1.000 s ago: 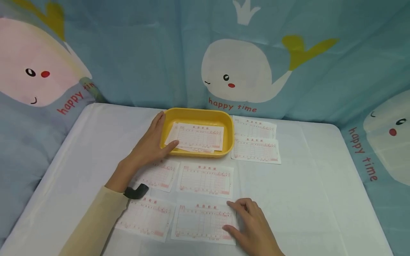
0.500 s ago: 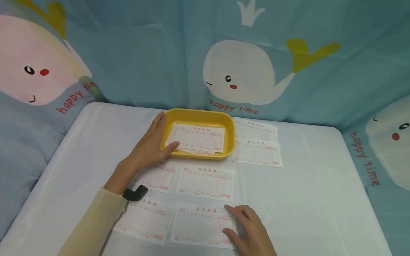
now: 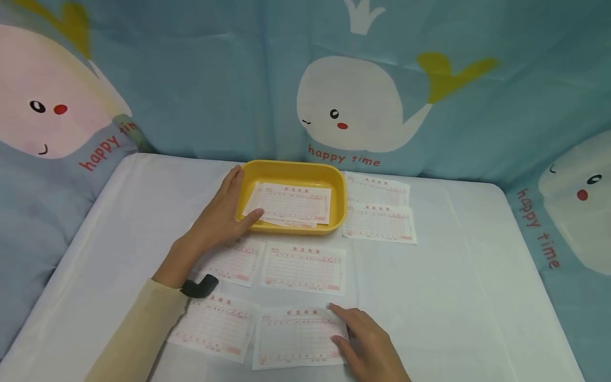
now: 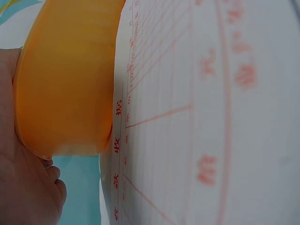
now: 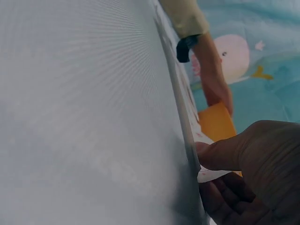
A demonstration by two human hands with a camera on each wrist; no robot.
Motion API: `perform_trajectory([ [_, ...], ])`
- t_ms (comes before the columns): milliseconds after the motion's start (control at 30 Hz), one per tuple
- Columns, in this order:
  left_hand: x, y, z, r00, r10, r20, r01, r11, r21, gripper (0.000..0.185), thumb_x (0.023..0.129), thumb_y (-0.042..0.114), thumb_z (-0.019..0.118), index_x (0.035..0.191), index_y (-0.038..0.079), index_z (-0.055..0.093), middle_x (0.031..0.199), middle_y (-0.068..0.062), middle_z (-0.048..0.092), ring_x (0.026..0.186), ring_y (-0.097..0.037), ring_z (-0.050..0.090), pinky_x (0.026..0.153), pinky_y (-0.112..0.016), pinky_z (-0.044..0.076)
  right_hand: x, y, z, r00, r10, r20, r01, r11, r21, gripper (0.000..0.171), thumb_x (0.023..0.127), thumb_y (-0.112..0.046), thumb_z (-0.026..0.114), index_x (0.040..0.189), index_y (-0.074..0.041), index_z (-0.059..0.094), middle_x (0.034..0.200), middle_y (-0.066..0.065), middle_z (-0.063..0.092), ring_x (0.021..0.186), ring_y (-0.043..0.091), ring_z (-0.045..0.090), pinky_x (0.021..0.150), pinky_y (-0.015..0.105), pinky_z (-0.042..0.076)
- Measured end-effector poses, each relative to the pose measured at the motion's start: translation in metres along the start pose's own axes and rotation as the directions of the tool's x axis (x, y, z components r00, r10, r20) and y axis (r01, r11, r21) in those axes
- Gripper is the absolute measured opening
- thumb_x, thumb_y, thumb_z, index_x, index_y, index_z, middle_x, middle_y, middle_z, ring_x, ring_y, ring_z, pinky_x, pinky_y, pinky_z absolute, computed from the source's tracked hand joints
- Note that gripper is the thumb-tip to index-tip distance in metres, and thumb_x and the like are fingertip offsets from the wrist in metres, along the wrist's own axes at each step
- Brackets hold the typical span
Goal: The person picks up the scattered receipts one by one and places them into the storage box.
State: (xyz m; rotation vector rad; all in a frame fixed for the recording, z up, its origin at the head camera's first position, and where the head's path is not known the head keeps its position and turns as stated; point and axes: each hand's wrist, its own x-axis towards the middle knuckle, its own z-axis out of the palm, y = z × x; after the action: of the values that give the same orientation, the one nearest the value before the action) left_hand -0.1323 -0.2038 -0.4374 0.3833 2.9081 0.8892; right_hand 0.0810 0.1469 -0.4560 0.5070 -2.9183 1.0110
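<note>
Two hands busy — left hand (image 3: 217,220) grips the yellow tray (image 3: 292,171) by its near corner, right hand (image 3: 365,339) pinches the slip (image 3: 298,337) nearest the viewer, well short of that tray; thin paper could crease or drag its neighbour

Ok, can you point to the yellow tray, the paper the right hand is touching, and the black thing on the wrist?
yellow tray (image 3: 291,168): head view, on its far rim.
paper under the right hand (image 3: 291,339): head view, on the middle of the sheet.
black wrist strap (image 3: 198,287): head view, on the band at the left wrist.
</note>
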Motion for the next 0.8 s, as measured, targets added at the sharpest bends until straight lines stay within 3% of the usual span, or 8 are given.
perform_trajectory([
  [267, -0.0017, -0.0021, -0.0013, 1.0, 0.005, -0.013, -0.005, 1.0, -0.017, 0.109, 0.098, 0.066, 0.058, 0.171, 0.017, -0.007, 0.181, -0.005, -0.004, 0.166, -0.035, 0.017, 0.13, -0.06, 0.028, 0.0013, -0.0003, 0.0018, 0.998, -0.068, -0.018, 0.069, 0.994, 0.088, 0.059, 0.078, -0.001, 0.089, 0.133, -0.016, 0.07, 0.092, -0.019, 0.062, 0.078, -0.01, 0.046, 0.065, 0.013, 0.046],
  [500, 0.0004, -0.003, -0.0006, 1.0, 0.014, -0.017, -0.014, 1.0, -0.01, 0.11, 0.098, 0.067, 0.057, 0.171, 0.017, -0.007, 0.181, -0.006, -0.004, 0.165, -0.035, 0.019, 0.129, -0.061, 0.03, 0.0022, 0.0044, 0.0016, 0.992, -0.115, -0.041, 0.121, 0.974, 0.193, 0.036, 0.08, 0.001, 0.087, 0.11, -0.014, 0.072, 0.086, -0.013, 0.071, 0.074, -0.012, 0.055, 0.062, 0.014, 0.052],
  [700, -0.0002, -0.0017, -0.0009, 1.0, 0.014, -0.013, -0.014, 1.0, -0.01, 0.109, 0.098, 0.066, 0.057, 0.171, 0.016, -0.007, 0.181, -0.007, -0.004, 0.165, -0.035, 0.018, 0.129, -0.061, 0.029, 0.0029, 0.0055, -0.0018, 0.996, -0.09, -0.015, 0.091, 0.96, 0.263, 0.025, 0.082, 0.002, 0.086, 0.096, -0.015, 0.074, 0.085, -0.009, 0.076, 0.073, -0.011, 0.058, 0.063, 0.017, 0.056],
  [800, -0.001, -0.0018, -0.0012, 1.0, 0.014, -0.014, -0.014, 1.0, -0.006, 0.109, 0.098, 0.067, 0.056, 0.171, 0.016, -0.007, 0.181, -0.007, -0.004, 0.166, -0.034, 0.017, 0.13, -0.059, 0.028, 0.0037, 0.0052, -0.006, 0.999, -0.038, 0.036, 0.025, 0.951, 0.307, 0.017, 0.086, -0.003, 0.084, 0.096, -0.014, 0.076, 0.087, -0.004, 0.079, 0.073, -0.009, 0.063, 0.063, 0.018, 0.058],
])
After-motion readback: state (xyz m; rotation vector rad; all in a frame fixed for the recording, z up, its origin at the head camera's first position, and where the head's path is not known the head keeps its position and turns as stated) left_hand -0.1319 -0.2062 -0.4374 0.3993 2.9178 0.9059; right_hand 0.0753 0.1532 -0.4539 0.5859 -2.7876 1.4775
